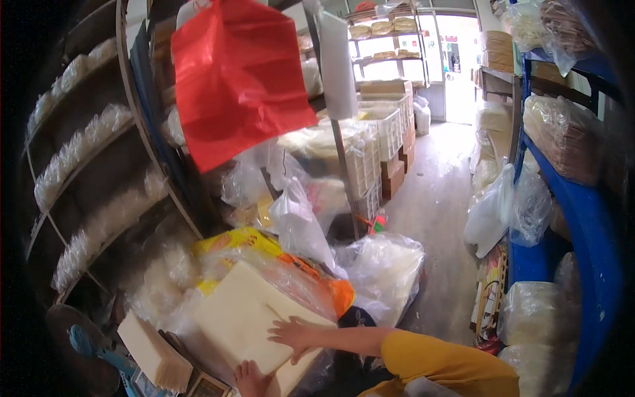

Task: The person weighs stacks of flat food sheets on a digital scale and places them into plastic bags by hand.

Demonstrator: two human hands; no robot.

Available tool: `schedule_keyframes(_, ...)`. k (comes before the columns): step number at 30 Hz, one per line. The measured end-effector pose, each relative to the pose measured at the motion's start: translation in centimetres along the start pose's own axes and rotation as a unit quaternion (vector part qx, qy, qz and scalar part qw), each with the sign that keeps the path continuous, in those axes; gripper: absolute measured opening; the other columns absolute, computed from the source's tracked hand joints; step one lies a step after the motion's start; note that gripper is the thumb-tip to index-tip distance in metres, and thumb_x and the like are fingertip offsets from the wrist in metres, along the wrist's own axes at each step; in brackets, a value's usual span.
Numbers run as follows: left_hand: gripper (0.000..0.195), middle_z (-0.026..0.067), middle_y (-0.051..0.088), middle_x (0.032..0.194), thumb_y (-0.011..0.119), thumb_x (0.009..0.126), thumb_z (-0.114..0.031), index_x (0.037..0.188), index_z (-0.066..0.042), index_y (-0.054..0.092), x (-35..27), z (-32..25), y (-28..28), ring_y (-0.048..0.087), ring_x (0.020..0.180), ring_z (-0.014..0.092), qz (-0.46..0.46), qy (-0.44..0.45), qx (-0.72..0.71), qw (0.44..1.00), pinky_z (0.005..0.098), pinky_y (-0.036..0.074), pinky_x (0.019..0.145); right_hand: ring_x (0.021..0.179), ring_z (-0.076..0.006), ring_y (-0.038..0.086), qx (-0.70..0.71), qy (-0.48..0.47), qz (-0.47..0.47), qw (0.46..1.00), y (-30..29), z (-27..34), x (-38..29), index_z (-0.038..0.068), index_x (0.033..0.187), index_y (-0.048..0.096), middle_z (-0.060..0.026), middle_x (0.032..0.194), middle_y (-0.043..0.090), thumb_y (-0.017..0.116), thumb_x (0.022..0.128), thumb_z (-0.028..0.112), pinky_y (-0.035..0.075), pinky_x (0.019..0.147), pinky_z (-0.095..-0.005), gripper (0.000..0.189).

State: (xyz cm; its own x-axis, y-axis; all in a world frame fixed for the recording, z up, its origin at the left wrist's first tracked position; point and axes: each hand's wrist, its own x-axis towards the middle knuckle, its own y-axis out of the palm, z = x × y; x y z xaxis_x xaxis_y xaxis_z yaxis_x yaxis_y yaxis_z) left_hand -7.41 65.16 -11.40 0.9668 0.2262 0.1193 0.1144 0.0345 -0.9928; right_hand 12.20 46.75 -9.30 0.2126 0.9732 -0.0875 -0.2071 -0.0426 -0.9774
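Note:
Broad, flat cream-coloured sheets [238, 307] lie in an overlapping pile in front of me, partly on clear plastic. My right hand [292, 337] rests on the pile's right side with its fingers spread. Near the lower edge, my left hand [252, 377] touches the corner of the upper sheets, its fingers apart; the picture's rim cuts off part of it. To the left stands a smaller stack of cream sheets [154, 352], tilted, beside a dark-framed object. Yellow and orange printed plastic packaging [317, 280] lies just beyond the pile.
Shelves with plastic-wrapped packs [89, 193] rise at the left. A red sheet [243, 79] hangs ahead. White plastic crates [387, 129] and a clear bag [382, 273] stand beside the aisle floor [436, 198]. A blue rack [570, 198] holds bagged goods at the right.

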Motion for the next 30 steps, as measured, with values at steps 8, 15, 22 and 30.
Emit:
schedule_keyframes(8, 0.04, 0.0199, 0.064, 0.109, 0.076, 0.073, -0.02, 0.107, -0.002, 0.066, -1.7, 5.2, -1.2, 0.058, 0.105, 0.033, 0.008, -0.05, -0.207, 0.977, 0.0415, 0.045, 0.092, 0.131, -0.0287, 0.036, 0.177, -0.088, -0.012, 0.98, 2.1, -4.4, -0.9, 0.008, 0.134, 0.043, -0.014, 0.142, 0.039, 0.071, 0.073, 0.04, 0.036, 0.101, -0.0458, 0.075)
schedule_keyframes(15, 0.05, 0.0222, 0.064, 0.108, 0.062, 0.09, -0.037, 0.116, 0.005, 0.057, -0.6, 2.8, -3.6, 0.059, 0.1, 0.032, -0.025, -0.227, -0.274, 0.934, 0.0435, 0.044, 0.088, 0.1, -0.0303, 0.059, 0.384, 0.174, -0.043, 0.906, 0.8, -5.0, -1.4, 0.001, 0.108, 0.057, -0.0205, 0.104, 0.062, 0.051, 0.087, 0.057, 0.046, 0.083, -0.0397, 0.059)
schedule_keyframes(22, 0.043, 0.0195, 0.065, 0.103, 0.047, 0.095, -0.038, 0.115, -0.001, 0.059, 3.1, 4.8, 2.2, 0.062, 0.089, 0.038, 0.018, -0.272, -0.053, 0.961, 0.0447, 0.05, 0.077, 0.098, -0.0364, 0.061, 0.314, 0.233, -0.164, 0.906, -0.8, -2.2, -2.2, -0.002, 0.105, 0.056, -0.0215, 0.104, 0.063, 0.033, 0.098, 0.046, 0.046, 0.083, -0.0491, 0.054)
schedule_keyframes(30, 0.038, 0.0075, 0.046, 0.135, 0.051, 0.089, -0.024, 0.126, -0.015, 0.052, 4.6, -1.1, -3.7, 0.042, 0.124, 0.026, 0.114, 0.072, 0.314, 0.94, 0.047, 0.033, 0.106, 0.07, -0.0274, 0.065, 0.172, 0.199, -0.292, 0.92, 1.2, -2.4, -1.9, -0.001, 0.093, 0.06, -0.0119, 0.078, 0.066, 0.039, 0.097, 0.032, 0.052, 0.058, -0.0405, 0.04)
